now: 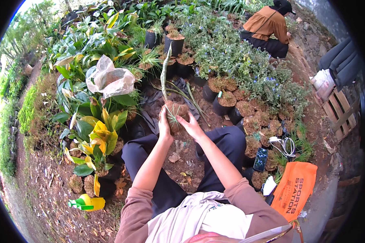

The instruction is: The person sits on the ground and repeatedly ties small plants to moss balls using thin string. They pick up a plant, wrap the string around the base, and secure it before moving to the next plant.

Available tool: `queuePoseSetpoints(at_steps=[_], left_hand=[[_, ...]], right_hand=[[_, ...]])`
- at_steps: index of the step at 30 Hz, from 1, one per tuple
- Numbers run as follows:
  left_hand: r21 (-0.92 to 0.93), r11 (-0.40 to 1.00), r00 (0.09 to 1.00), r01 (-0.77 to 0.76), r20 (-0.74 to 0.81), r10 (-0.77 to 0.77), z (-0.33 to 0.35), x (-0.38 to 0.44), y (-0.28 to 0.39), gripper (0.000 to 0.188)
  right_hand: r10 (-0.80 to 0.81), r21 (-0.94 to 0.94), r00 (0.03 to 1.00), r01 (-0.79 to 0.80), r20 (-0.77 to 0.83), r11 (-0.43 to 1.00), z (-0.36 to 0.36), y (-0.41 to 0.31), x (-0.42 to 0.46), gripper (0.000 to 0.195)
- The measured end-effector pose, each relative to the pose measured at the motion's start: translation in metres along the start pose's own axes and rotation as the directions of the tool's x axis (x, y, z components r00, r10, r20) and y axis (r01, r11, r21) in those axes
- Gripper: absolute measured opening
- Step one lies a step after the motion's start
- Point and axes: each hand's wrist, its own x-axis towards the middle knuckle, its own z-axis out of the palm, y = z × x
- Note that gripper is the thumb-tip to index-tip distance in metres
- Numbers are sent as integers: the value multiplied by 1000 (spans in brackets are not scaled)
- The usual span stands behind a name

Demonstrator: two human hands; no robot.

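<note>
Both my hands cup a ball of brown coir fibre (179, 108) between my knees. My left hand (165, 126) presses its left side. My right hand (191, 127) holds the right side, with the thumb on the front over pale green string (173, 115) that crosses the ball in a star pattern. A single mottled snake plant leaf (164, 71) rises from the top, leaning slightly. Behind the ball, long green leaf pieces (197, 102) and dark plastic sheeting (182, 86) lie on the soil.
Leafy plants with a crumpled clear plastic bag (111, 79) stand left, near a yellow spray bottle (89, 203). At right are black-bagged pots (223, 104), a phone (260, 159), a white cable (284, 145) and an orange bag (295, 188). Another person (267, 25) crouches at far right.
</note>
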Motion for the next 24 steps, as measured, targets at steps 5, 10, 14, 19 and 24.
queuePoseSetpoints(at_steps=[5, 10, 14, 19, 24], left_hand=[[25, 990, 990, 138, 35, -138, 28, -27, 22, 67], [500, 828, 965, -254, 71, 252, -28, 31, -5, 64], [551, 542, 744, -635, 245, 622, 8, -2, 22, 49], [479, 702, 850, -527, 315, 422, 1, 0, 15, 56], [410, 848, 940, -336, 201, 275, -6, 8, 11, 50]], right_hand=[[11, 101, 989, -26, 146, 995, -26, -4, 9, 70], [113, 450, 985, -161, 131, 878, -16, -10, 9, 63], [4, 401, 997, 28, -79, 916, -13, 1, 18, 56], [-236, 267, 971, 238, -42, 934, -2, -5, 11, 51], [-242, -29, 970, 241, -8, 970, -9, -12, 4, 59]])
